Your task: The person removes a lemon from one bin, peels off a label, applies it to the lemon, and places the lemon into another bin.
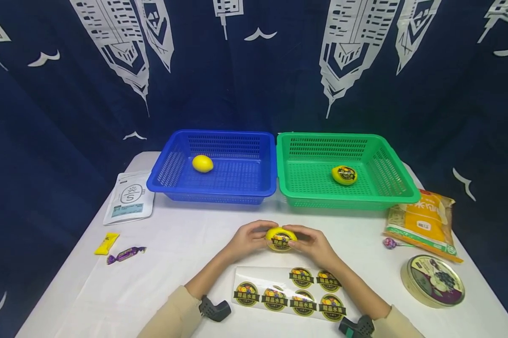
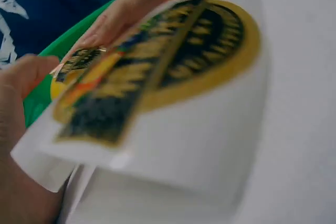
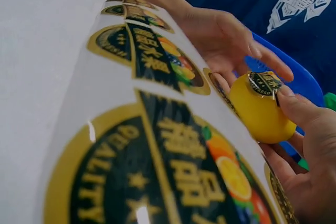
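Both hands hold a yellow lemon (image 1: pixel 280 238) just above the white table, at its middle. My left hand (image 1: pixel 254 238) cups the lemon's left side, fingers over the top. My right hand (image 1: pixel 308 241) grips the right side. In the right wrist view the lemon (image 3: pixel 260 111) carries a round dark sticker (image 3: pixel 264 81), and my right thumb (image 3: pixel 299 106) presses at the sticker's edge. A sticker sheet (image 1: pixel 287 293) with several round labels lies in front of the hands. It fills the left wrist view as a blurred sticker sheet (image 2: pixel 173 93).
Behind stand a blue basket (image 1: pixel 220 188) holding a plain lemon (image 1: pixel 202 163) and a green basket (image 1: pixel 321 197) holding a stickered lemon (image 1: pixel 344 174). A white pouch (image 1: pixel 129 198) and two candies (image 1: pixel 107 243) lie left. A rice bag (image 1: pixel 422 223), lollipop (image 1: pixel 390 242) and round tin (image 1: pixel 433 280) lie right.
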The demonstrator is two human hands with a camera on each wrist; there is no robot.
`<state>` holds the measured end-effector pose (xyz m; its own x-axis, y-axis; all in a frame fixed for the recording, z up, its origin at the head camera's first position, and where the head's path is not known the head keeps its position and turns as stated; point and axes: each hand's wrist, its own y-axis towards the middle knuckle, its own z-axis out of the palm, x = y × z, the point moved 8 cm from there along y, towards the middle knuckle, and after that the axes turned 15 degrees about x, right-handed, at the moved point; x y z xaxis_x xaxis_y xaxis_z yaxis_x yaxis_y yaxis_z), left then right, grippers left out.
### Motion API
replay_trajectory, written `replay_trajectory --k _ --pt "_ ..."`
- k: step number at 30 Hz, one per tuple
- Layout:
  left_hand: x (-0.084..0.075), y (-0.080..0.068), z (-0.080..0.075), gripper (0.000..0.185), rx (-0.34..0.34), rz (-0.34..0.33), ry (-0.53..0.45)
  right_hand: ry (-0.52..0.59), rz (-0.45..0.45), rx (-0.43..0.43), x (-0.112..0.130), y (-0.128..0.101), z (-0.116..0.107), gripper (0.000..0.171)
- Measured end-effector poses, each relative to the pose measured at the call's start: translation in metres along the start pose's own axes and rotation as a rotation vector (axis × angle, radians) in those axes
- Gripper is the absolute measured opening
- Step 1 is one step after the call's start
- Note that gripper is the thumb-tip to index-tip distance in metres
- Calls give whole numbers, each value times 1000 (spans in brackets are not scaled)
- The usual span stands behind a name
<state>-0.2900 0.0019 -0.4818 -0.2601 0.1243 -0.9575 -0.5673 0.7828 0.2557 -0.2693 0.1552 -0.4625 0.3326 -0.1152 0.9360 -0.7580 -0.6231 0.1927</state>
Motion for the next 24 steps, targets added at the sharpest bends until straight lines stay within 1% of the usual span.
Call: replay_trajectory --k 2,4,6,8,10,11,13,14,15,17,21,24 --pt "-6 0 4 48 7 55 100 3 16 -14 6 1 1 41" --pt "-13 0 7 50 4 94 245 2 32 -29 10 2 1 43" --pt "-19 1 8 50 -21 106 422 14 47 -39 11 3 2 44" --pt "-23 0 8 49 -46 96 552 16 52 -40 11 4 2 44" --pt "-25 0 8 47 -59 84 636 5 55 -32 12 3 2 47" --pt "-25 0 8 46 -59 78 658 2 58 -30 13 3 2 49" --pt "-24 1 8 45 -51 74 671 -4 50 -41 17 1 -1 52" --pt "-24 2 8 45 -47 77 675 -16 47 -66 20 -1 -4 54" --pt "-24 3 9 46 -44 81 677 -24 40 -105 23 -4 -8 55" --pt "-23 4 9 46 -42 90 672 -57 30 -221 29 -10 -19 55" --pt "-25 4 8 46 -58 99 655 -161 26 -533 42 -27 -45 47" --pt "-28 2 7 46 -66 95 635 -186 11 -724 50 -41 -62 41"
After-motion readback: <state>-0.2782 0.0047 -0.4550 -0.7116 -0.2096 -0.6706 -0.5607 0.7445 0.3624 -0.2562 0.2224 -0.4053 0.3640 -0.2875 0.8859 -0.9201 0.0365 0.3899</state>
